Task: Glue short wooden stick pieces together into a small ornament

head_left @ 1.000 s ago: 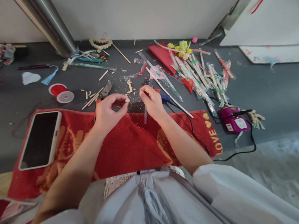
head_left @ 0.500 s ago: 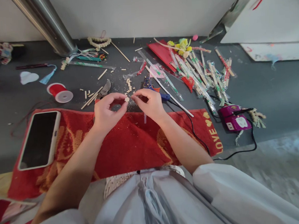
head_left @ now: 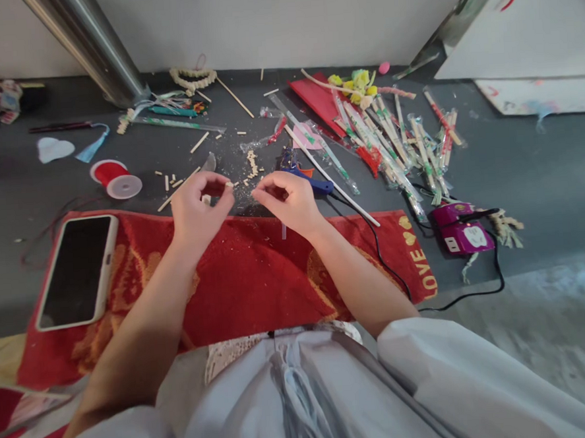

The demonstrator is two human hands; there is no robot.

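The grey tabletop [head_left: 542, 177] is carrying every item noted here except the hands and what they are holding. A red towel [head_left: 256, 280] is covering its near edge. Wrapped sticks [head_left: 380, 144] are lying in a heap at the right, beyond the towel. A phone [head_left: 75, 272] is resting face up on the towel's left end.

The left hand [head_left: 200, 208] is hovering about the towel's far edge, thumb and forefinger pinching a pale piece. The right hand [head_left: 290, 202] is facing it, its fingertips pressing together; whether anything is sitting between them cannot be told. A glue gun [head_left: 320, 185] is lying just beyond the right hand, partly hidden. A red spool [head_left: 116, 179] is standing well to the left.

A row of bits [head_left: 252, 162] is running roughly away from the wearer, beyond the gap between the hands, the right fingers appearing nearer. The pale piece [head_left: 229, 184] is sitting left of the right fingertips, clearly apart; its long axis is too small to read.
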